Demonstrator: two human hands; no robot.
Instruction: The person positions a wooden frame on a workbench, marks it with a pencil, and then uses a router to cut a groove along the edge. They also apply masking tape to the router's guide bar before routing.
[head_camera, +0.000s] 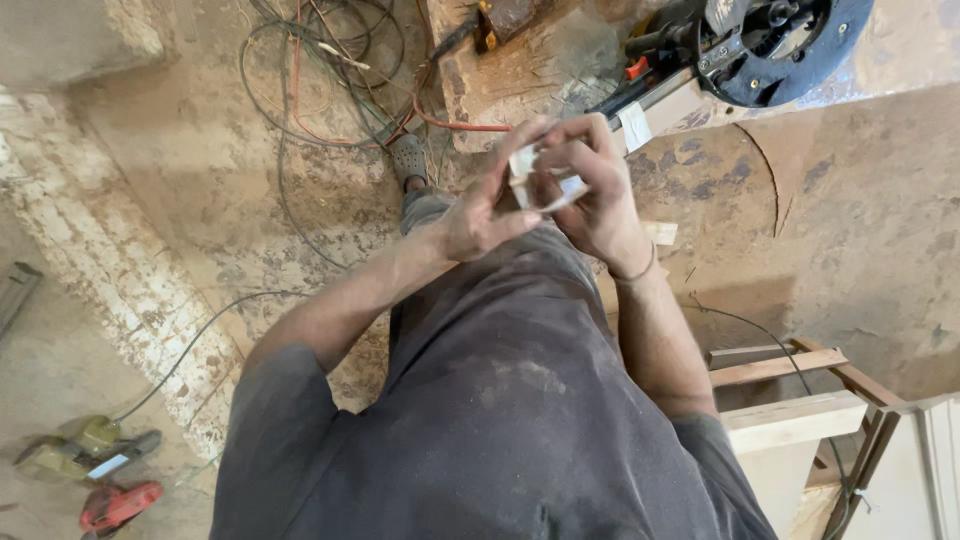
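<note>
Small pale packet (545, 180) between both hands

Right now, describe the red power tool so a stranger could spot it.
Start at the dusty workshop floor and go to the picture's bottom left corner. The small red power tool lies there, just below an olive-green power tool; its bright red body sets it apart.
</note>
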